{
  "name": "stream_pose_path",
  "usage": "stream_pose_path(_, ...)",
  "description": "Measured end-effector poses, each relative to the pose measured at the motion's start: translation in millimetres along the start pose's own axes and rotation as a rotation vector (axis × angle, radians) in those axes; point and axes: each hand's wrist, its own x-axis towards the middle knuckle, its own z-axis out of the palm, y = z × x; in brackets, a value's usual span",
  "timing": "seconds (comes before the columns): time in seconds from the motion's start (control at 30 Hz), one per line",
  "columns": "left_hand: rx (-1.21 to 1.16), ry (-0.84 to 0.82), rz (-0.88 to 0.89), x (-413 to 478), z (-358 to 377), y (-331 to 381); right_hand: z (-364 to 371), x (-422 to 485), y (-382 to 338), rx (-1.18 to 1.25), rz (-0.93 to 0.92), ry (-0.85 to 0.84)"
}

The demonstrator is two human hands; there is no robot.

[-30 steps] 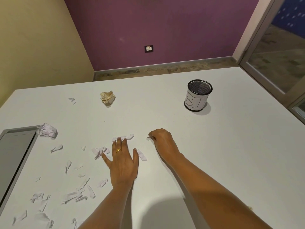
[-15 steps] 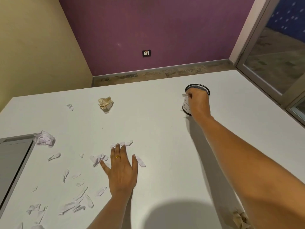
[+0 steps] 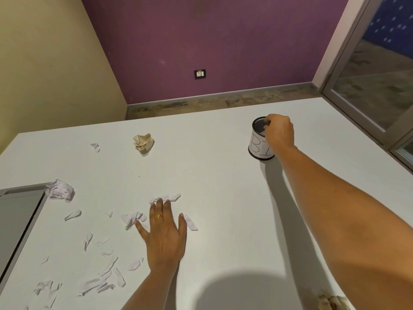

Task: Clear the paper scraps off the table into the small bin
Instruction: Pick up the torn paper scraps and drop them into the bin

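The small black mesh bin, with a white label, stands on the white table at the far right. My right hand hovers over its mouth with thumb and fingertips pinched together just inside the rim; no scrap shows between them. My left hand lies flat on the table, its fingertips touching a long paper scrap. Another strip lies by its thumb. Several white scraps are scattered to the left. A crumpled white ball and a crumpled beige ball lie farther off.
A grey recessed panel is set into the table's left edge. A crumpled beige wad sits at the near right edge. Beyond the table's far edge are the floor and a purple wall; a glass door frame stands to the right.
My right hand picked a scrap off the table, carried it to the bin and now sits over the bin's mouth. My left hand stayed flat in place.
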Motion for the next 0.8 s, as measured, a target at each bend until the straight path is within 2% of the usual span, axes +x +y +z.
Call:
stream_pose_path(0.17, -0.026, -0.006, -0.014, 2.0, 5.1, -1.5, 1.2, -4.4, 5.8, -0.044, -0.047, 0.015)
stream_pose_path(0.37, -0.042, 0.024, -0.019, 2.7, 7.6, -3.2, 4.9, -24.7, -0.5, 0.119, -0.104, 0.074)
stream_pose_path(0.5, -0.027, 0.034, -0.007, 2.4, 4.5, -1.3, 25.7, -67.6, -5.5, 0.215, -0.165, 0.001)
stream_pose_path(0.63, -0.039, 0.021, -0.015, 2.0, 4.6, -2.2, 51.9, -122.0, 2.1, 0.271, -0.158, -0.154)
stream_pose_path(0.8, -0.043, -0.009, -0.007, 2.2, 2.0, -1.4, 76.2, -177.2, 16.4, 0.151, -0.178, -0.275)
